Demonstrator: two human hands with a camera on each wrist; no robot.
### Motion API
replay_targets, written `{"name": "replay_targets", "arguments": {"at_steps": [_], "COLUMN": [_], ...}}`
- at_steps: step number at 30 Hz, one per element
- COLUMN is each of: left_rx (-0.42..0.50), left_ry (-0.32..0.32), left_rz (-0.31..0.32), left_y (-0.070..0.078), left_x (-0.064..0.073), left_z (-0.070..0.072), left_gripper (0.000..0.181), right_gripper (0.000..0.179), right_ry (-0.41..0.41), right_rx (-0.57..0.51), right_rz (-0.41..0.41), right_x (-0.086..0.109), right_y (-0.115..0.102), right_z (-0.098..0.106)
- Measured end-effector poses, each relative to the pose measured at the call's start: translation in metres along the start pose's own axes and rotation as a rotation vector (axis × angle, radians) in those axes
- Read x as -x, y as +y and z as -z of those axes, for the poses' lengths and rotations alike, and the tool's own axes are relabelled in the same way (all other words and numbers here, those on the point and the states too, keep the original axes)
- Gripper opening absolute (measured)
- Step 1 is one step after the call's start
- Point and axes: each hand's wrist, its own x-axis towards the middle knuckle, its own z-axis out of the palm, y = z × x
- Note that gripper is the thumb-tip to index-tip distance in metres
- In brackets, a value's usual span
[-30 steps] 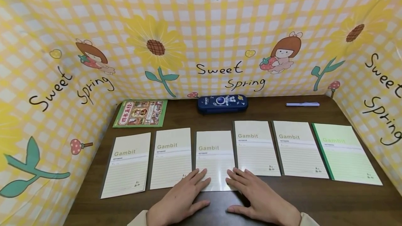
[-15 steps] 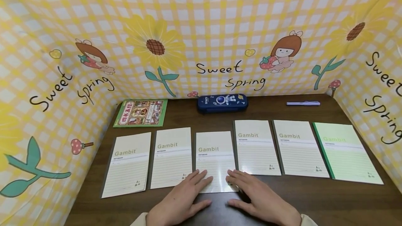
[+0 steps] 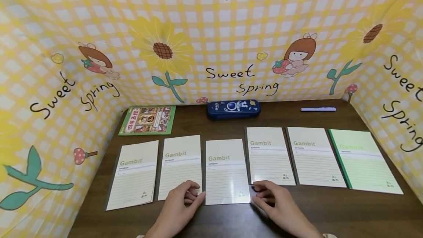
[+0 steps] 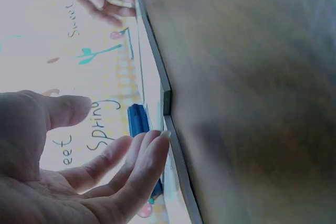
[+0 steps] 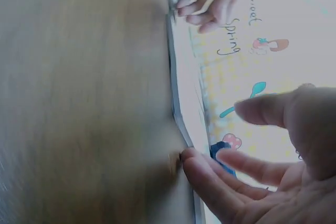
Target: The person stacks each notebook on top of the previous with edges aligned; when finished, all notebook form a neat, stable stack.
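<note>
Flanking the middle notebook [image 3: 226, 175], two bare hands sit at its lower corners, one per side! It lies flat on the dark table [image 3: 228, 223], "Gambit" across the cover, a glossy shine near its bottom edge.

Look at the left hand [image 3: 178, 206]: fingers loosely bent, thumb well apart from them in the left wrist view, a wide gap between. Its thumb tip is right at the middle notebook's left edge; whether it actually touches, I can't tell. And the right hand [image 3: 281, 205] mirrors it at the right edge, same wide gap, same soft bend in the fingers, contact equally hard to call.

Just left of the middle notebook lies a second Gambit notebook [image 3: 180, 168], its lower right corner partly behind the left fingers; farther left, another cream one [image 3: 133, 175]. Just to the right, a cream neighbour [image 3: 270, 161] sits farther back, then one more cream copy [image 3: 316, 159], and at the row's right end, well apart from the middle one, a pale green notebook [image 3: 367, 164] with a darker green spine.

Behind the middle notebook, a navy pencil case [image 3: 232, 109]; behind and left of it, a green-bordered picture book [image 3: 147, 120]; behind and well right, a lilac pen [image 3: 318, 109]. Beyond them all hangs yellow checked cloth [image 3: 218, 28], lettered "Sweet Spring"!
</note>
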Motion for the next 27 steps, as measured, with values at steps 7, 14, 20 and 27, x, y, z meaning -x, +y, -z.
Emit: {"name": "replay_targets", "arguments": {"at_steps": [7,14,20,27], "left_rx": [0.124,0.364,0.644,0.637], "left_ry": [-0.134,-0.146,-0.194,-0.225], "left_rz": [0.090,0.210,0.304,0.282], "left_y": [-0.002,-0.001,-0.007,-0.012], "left_x": [0.005,0.008,0.008,0.007], "left_z": [0.004,0.007,0.010,0.005], "left_gripper": [0.039,0.051,0.059,0.059], "right_gripper": [0.038,0.057,0.056,0.056], "right_ry": [-0.049,-0.195,-0.197,-0.205], "right_rx": [-0.183,-0.590,-0.794,-0.833], "right_rz": [-0.172,-0.354,-0.510,-0.525], "right_x": [0.003,0.003,0.002,0.000], "right_y": [-0.002,0.000,0.004,0.006], "right_z": [0.006,0.009,0.013,0.013]}}
